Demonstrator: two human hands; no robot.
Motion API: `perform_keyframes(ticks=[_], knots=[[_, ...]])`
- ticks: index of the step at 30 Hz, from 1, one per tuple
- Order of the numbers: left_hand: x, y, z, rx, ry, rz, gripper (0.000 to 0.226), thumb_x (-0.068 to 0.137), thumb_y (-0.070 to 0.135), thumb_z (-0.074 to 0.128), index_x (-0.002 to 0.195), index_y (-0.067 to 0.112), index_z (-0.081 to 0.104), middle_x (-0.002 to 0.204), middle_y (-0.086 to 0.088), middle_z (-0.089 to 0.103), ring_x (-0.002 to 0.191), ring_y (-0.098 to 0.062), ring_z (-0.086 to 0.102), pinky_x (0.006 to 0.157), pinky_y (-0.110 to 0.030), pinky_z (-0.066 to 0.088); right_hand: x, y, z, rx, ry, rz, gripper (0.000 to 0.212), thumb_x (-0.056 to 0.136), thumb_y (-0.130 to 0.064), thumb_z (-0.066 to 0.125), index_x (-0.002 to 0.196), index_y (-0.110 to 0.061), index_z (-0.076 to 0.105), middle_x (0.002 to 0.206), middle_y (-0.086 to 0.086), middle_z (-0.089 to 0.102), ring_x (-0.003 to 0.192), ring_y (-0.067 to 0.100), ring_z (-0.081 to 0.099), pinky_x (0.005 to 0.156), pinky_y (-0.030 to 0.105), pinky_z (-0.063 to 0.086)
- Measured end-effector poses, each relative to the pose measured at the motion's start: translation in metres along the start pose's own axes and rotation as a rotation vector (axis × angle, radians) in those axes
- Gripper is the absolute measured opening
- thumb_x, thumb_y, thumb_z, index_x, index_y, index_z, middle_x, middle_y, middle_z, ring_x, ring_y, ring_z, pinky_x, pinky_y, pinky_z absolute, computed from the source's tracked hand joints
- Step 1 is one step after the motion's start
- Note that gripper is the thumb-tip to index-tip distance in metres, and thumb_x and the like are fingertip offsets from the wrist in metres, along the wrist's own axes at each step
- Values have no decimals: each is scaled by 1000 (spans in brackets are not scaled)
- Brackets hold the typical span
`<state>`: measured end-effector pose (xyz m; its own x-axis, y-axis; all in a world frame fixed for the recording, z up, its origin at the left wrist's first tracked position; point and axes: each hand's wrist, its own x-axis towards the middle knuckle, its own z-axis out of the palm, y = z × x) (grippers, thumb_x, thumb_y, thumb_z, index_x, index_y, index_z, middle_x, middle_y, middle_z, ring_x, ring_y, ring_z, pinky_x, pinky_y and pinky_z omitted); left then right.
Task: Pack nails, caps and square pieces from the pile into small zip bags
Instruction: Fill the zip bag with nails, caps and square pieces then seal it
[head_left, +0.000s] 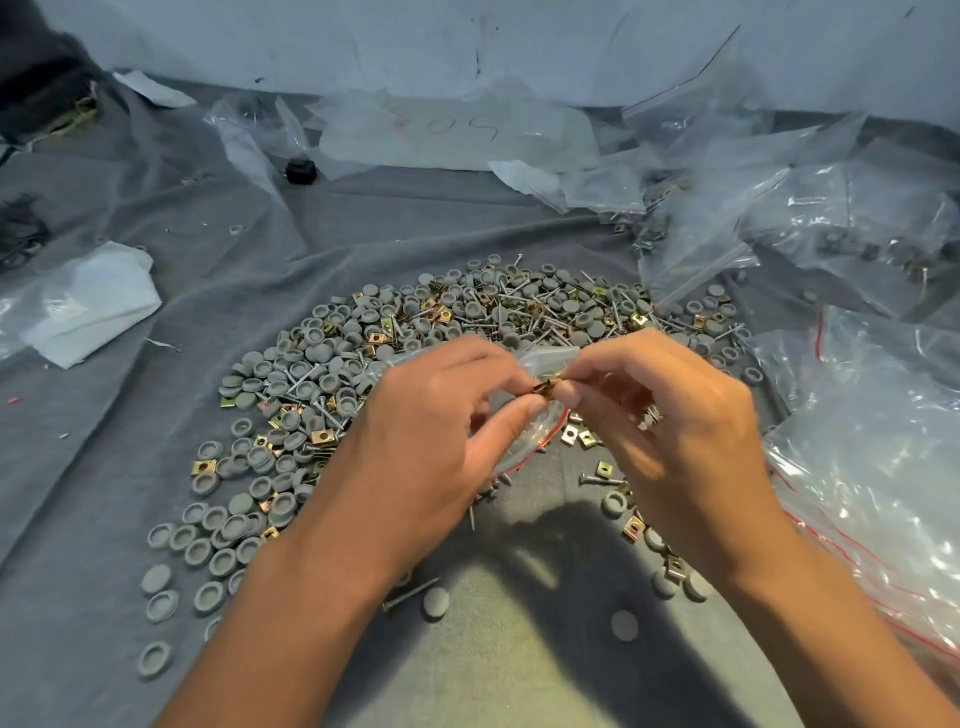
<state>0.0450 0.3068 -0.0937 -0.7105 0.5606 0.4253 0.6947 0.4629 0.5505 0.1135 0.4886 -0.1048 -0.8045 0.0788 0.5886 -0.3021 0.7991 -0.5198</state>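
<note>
We're pinching brass square pieces (545, 387) with our right hand (670, 415) into the small zip bag (524, 415) our left hand (431, 431) grips; nails from the pile (415, 332) probably next.

Wrinkled grey cloth (171, 291) on the floor, pale wall (363, 41) behind.

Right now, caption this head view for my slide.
Both hands feed brass square pieces into a small zip bag above the pile.
</note>
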Motion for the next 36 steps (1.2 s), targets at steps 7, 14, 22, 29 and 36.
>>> perform_keyframes(ticks=[7,14,22,29,36], knots=[[-1,1,0,46,-94,-71,31,83,51,62,107,32,68,102,22,61,82,12,53,81,-17,52,-2,1,9,-34,-9,54,15,87,-20,77,100,-17,74,90,-9,60,79,-8,51,73,5,38],[-1,3,0,130,100,-191,38,82,27,72,119,21,64,113,12,60,68,2,53,79,3,39,0,23,-12,-39,-7,276,21,91,-21,72,111,-27,69,94,-22,59,86,-11,57,73,1,41],[0,5,-1,138,183,-231,37,73,23,85,100,22,60,100,10,54,78,-4,48,81,3,34,-4,38,-3,-250,-423,346,23,87,-41,67,109,-43,63,97,-26,54,86,-7,51,78,16,45],[0,7,1,203,104,-167,64,72,31,76,131,17,55,126,9,49,105,5,39,85,5,33,-9,35,13,-476,-475,258,20,90,-46,69,107,-36,65,102,-18,64,99,13,56,79,31,47],[-3,11,11,163,-34,-157,72,70,27,86,134,24,54,126,20,44,83,12,46,78,9,31,-10,33,11,-454,-533,246,28,99,-17,57,122,-30,63,111,-5,61,98,22,63,80,41,56]])
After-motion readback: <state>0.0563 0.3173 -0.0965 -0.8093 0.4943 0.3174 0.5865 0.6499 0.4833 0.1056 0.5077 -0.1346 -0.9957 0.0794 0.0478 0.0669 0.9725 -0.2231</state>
